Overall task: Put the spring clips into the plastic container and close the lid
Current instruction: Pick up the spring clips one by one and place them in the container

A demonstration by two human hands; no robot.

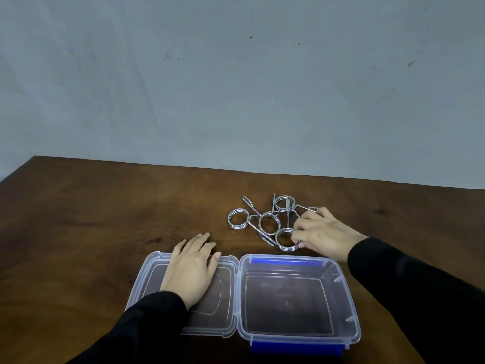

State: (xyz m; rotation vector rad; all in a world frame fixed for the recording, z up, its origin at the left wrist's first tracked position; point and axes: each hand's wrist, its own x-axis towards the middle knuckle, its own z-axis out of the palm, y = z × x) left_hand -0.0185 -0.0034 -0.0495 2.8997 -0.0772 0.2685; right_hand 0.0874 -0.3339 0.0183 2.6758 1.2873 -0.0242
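On the brown wooden table (105, 222), lying open: clear plastic container (299, 298) with blue latches (286, 261), its hinged lid (210, 306) folded out flat to the left. Resting palm-down on that lid, fingers spread and gripping nothing: left hand (191, 269). Lying tangled just beyond the container's far rim: four metal spring clips (270, 222). Closing around the nearest clip (286, 240), fingertips curled on its coil and handles: right hand (322, 235). Holding nothing inside yet: container.
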